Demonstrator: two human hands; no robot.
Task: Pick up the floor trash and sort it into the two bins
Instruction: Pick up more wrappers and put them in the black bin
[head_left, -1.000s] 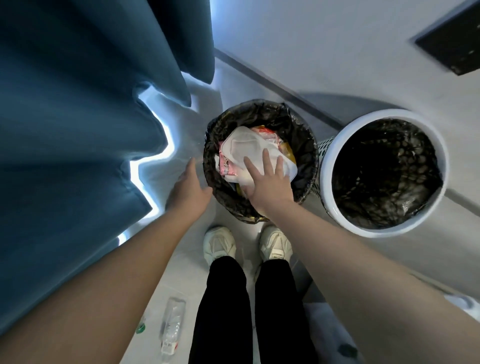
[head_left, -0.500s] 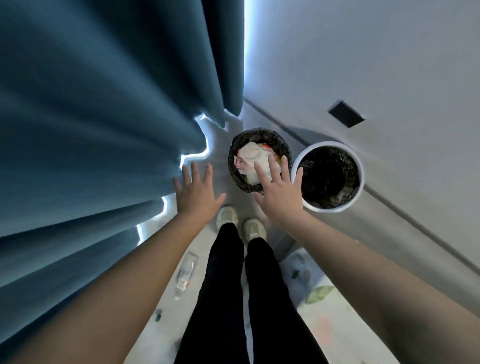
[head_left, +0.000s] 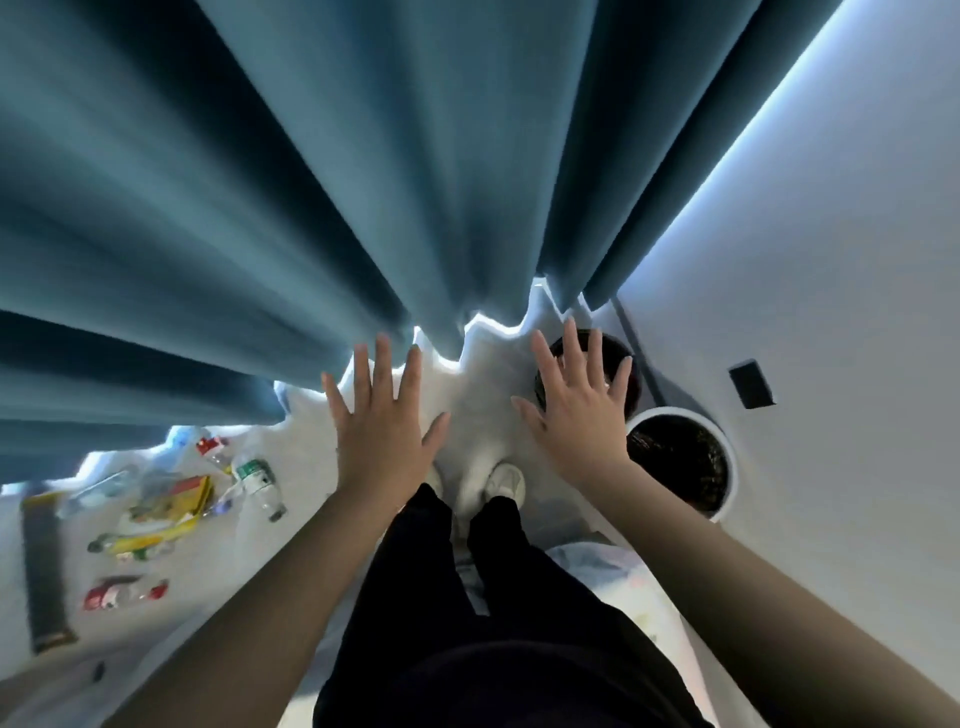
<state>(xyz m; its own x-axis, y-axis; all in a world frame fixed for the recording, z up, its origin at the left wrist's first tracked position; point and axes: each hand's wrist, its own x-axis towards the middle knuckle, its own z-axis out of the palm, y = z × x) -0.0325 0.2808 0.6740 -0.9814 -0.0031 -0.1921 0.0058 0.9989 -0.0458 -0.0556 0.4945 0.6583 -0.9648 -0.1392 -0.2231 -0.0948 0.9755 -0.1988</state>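
My left hand (head_left: 382, 421) and my right hand (head_left: 576, 410) are both raised in front of me, fingers spread, holding nothing. Behind my right hand stands the black-lined bin (head_left: 631, 387), mostly hidden by the fingers. The white bin (head_left: 727, 467) with a dark liner stands to its right by the wall. Floor trash lies at the left: a clear bottle with a green label (head_left: 257, 480), a yellow packet (head_left: 176, 501), a red-labelled bottle (head_left: 122, 595) and another small bottle (head_left: 213, 449).
Heavy blue curtains (head_left: 311, 182) hang across the top and left. A white wall (head_left: 831, 260) with a dark socket plate (head_left: 750, 384) runs on the right. A dark strip (head_left: 44, 577) lies on the floor at far left. My legs and white shoes (head_left: 506, 480) are below.
I have straightened up and turned left: the bins have shrunk and slid right, the trash pile has come into view. My right hand has left the black bin, where it pressed on trash.
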